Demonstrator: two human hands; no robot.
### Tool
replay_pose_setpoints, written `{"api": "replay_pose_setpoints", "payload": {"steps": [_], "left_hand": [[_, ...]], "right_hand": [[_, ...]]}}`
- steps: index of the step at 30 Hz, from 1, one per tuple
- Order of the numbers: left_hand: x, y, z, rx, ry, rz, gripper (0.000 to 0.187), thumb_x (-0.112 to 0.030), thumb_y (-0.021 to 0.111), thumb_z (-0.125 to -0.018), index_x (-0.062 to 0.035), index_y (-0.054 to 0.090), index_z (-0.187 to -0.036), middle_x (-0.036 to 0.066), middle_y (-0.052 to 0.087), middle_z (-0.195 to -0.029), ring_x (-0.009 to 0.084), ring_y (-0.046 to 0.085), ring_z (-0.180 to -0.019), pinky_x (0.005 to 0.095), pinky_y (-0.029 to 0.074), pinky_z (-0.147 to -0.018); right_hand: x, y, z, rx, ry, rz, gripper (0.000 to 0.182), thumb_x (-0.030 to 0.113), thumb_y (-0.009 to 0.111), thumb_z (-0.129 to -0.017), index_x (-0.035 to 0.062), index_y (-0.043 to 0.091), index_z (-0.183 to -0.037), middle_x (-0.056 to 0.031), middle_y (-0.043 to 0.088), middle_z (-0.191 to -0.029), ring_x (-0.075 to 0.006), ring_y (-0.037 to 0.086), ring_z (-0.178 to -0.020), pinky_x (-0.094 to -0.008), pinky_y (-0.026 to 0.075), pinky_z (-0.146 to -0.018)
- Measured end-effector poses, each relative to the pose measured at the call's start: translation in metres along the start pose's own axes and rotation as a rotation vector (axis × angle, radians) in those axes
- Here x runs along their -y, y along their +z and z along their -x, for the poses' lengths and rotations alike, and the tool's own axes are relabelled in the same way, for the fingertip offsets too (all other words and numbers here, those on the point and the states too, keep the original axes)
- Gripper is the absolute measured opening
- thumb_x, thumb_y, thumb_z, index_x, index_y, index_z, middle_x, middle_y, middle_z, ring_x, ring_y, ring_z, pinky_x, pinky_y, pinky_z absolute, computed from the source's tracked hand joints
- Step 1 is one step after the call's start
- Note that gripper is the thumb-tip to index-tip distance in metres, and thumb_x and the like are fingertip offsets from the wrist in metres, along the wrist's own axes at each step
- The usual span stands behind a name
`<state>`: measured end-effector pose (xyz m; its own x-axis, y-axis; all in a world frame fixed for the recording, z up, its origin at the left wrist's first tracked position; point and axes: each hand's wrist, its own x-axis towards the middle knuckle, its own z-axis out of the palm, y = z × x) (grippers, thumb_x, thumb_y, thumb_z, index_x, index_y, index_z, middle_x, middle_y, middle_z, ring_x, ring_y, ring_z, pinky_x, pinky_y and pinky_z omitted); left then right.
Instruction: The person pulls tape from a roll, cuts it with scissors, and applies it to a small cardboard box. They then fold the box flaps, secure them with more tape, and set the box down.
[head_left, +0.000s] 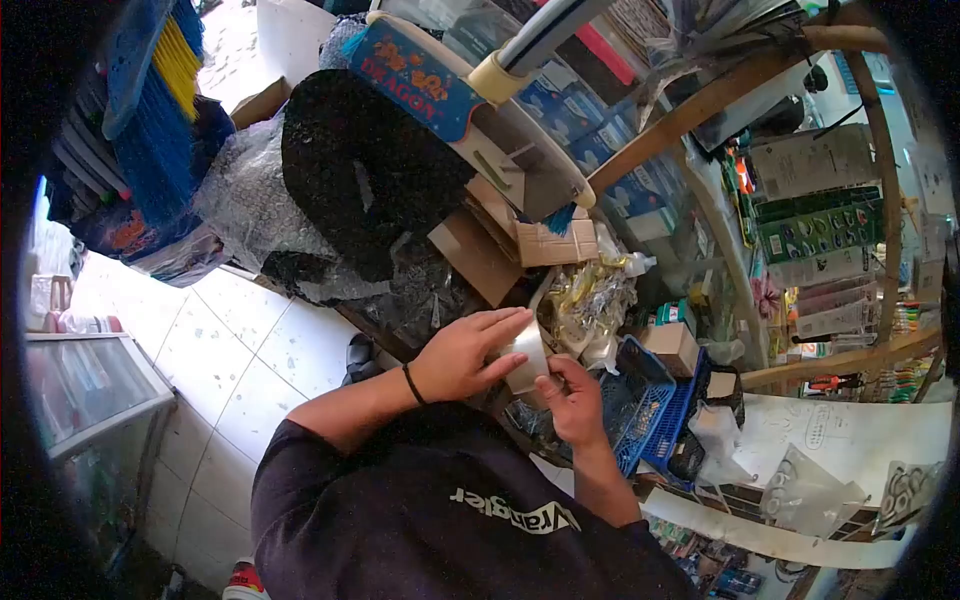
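A wide, pale, shiny roll of tape (pixel 526 362) is between my two hands, in front of my chest. My left hand (pixel 465 352), with a dark band at the wrist, has its fingers stretched along the roll's upper side and its thumb pressed on the near face. At the roll's lower right edge, my right hand (pixel 572 402) grips it with thumb and bent fingers. Just beyond lie plastic-wrapped, gold-coloured items (pixel 592 305) and an opened cardboard box (pixel 480 252).
Blue plastic baskets (pixel 640 400) stand right of my hands, near a small carton (pixel 672 347). A large black plastic-wrapped bundle (pixel 370 160) and a blue-labelled broom head (pixel 415 80) are ahead. Wooden poles (pixel 690 110) cross at right. A glass case (pixel 90 380) stands left on the tiled floor (pixel 240 350).
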<state>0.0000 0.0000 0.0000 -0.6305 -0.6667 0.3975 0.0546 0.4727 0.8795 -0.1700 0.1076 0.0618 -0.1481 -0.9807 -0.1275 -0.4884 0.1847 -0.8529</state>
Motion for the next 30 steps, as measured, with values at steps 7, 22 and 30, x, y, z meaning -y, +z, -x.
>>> {"api": "replay_pose_setpoints", "payload": {"steps": [7, 22, 30], "left_hand": [[-0.009, 0.004, -0.022, 0.138, -0.286, 0.605, 0.046, -0.029, 0.057, -0.086, -0.0068, 0.047, -0.125, 0.01, 0.056, -0.11, 0.0182, 0.055, -0.094, 0.0294, 0.044, -0.082], [-0.04, 0.017, -0.045, 0.271, -0.233, 0.608, 0.033, -0.025, 0.052, -0.09, -0.0075, 0.053, -0.118, 0.004, 0.057, -0.102, 0.0084, 0.052, -0.084, 0.0252, 0.044, -0.073], [-0.052, 0.037, -0.049, 0.18, -0.188, 0.625, 0.035, -0.028, 0.044, -0.093, -0.0031, 0.052, -0.116, 0.007, 0.056, -0.108, 0.0138, 0.051, -0.096, 0.0281, 0.04, -0.084]], "right_hand": [[0.012, -0.015, 0.009, -0.018, -0.207, 0.07, 0.023, 0.017, 0.067, -0.079, 0.0016, 0.06, -0.093, -0.011, 0.061, -0.091, -0.0241, 0.057, -0.084, -0.0321, 0.044, -0.075], [0.008, -0.046, 0.032, -0.083, -0.399, 0.151, 0.022, 0.018, 0.072, -0.073, 0.0019, 0.062, -0.085, -0.0115, 0.063, -0.085, -0.026, 0.058, -0.08, -0.0357, 0.043, -0.075], [-0.021, -0.065, 0.047, 0.006, -0.364, -0.388, 0.019, 0.012, 0.069, -0.077, 0.0005, 0.061, -0.09, -0.0125, 0.062, -0.093, -0.0225, 0.057, -0.084, -0.0336, 0.043, -0.077]]}}
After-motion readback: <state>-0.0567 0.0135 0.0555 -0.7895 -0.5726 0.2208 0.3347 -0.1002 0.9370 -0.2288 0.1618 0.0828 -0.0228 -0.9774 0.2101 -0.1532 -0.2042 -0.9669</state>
